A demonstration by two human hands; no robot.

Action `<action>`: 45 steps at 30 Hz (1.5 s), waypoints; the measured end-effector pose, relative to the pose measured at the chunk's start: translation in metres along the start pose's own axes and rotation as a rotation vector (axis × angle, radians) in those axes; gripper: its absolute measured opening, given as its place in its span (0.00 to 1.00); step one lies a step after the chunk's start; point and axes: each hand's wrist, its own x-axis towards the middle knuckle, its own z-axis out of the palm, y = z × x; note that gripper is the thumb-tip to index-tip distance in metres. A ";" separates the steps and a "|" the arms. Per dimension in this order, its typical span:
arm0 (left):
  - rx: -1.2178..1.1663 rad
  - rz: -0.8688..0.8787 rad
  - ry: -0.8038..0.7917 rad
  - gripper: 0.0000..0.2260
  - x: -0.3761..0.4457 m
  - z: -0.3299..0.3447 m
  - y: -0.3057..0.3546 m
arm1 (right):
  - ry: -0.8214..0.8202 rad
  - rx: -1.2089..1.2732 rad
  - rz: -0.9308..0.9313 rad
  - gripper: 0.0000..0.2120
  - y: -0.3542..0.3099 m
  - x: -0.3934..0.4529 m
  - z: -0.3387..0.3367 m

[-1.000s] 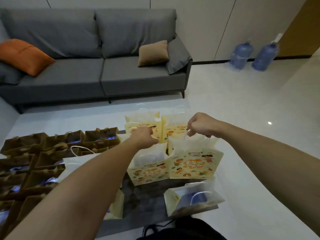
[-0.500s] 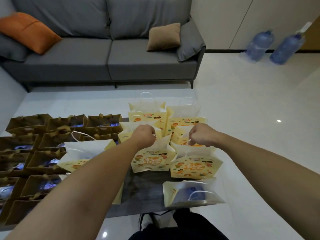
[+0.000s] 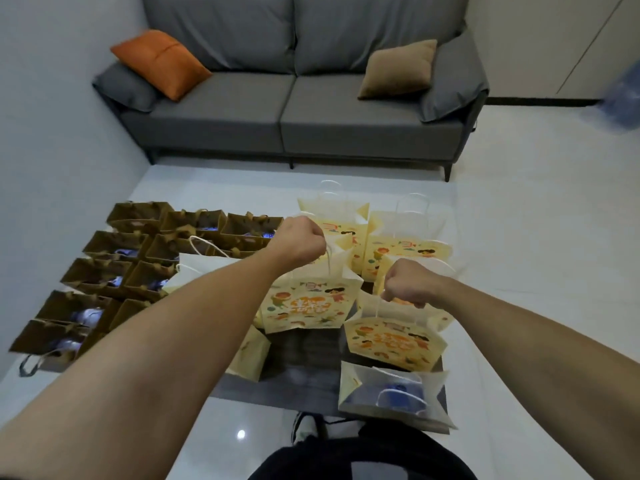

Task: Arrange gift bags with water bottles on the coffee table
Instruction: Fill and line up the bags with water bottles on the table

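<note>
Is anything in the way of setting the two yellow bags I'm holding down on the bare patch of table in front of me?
Nothing visible blocks it. The left hand holds one yellow bag, the right hand another, both by the handles. The dark tabletop patch below lies bare, bordered by a nearer bag.

forearms [image 3: 166,341]: bare, no sleeves | trousers [image 3: 360,459]: black | shoe [image 3: 306,426]: dark, white trim

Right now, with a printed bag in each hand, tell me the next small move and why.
Probably lower both bags onto the bare dark strip of the coffee table in front. The left hand grips the handles of one yellow printed bag, the right hand those of another; rows of yellow bags stand just behind.
</note>
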 end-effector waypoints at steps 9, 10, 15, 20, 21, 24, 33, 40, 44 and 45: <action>-0.060 -0.165 0.131 0.11 -0.049 0.024 -0.010 | -0.129 -0.054 -0.011 0.02 0.003 0.012 0.004; -0.051 -0.167 0.140 0.11 -0.056 0.027 -0.010 | -0.120 -0.068 -0.011 0.01 0.003 0.011 0.005; -0.009 -0.160 0.155 0.15 -0.078 0.031 -0.014 | -0.025 -0.068 0.019 0.08 0.007 -0.002 0.007; 0.108 -0.110 0.112 0.15 -0.100 0.029 -0.025 | 0.117 -0.124 0.015 0.11 0.010 -0.016 0.020; 0.120 -0.109 0.107 0.15 -0.104 0.030 -0.029 | 0.154 -0.127 0.013 0.12 0.010 -0.018 0.023; 0.113 -0.080 0.047 0.12 -0.114 0.033 -0.037 | 0.242 -0.147 0.014 0.12 0.009 -0.022 0.029; 0.177 -0.028 -0.214 0.12 -0.122 0.034 -0.054 | 0.315 -0.154 0.020 0.16 -0.007 -0.026 0.025; 0.254 -0.024 -0.259 0.10 -0.115 0.023 -0.057 | 0.315 -0.101 0.053 0.12 -0.018 -0.026 0.023; 0.276 -0.027 -0.355 0.11 -0.108 0.035 -0.054 | 0.349 -0.104 0.038 0.08 -0.028 -0.032 0.015; 0.290 -0.027 -0.388 0.10 -0.107 0.040 -0.054 | 0.362 -0.104 0.031 0.08 -0.032 -0.034 0.013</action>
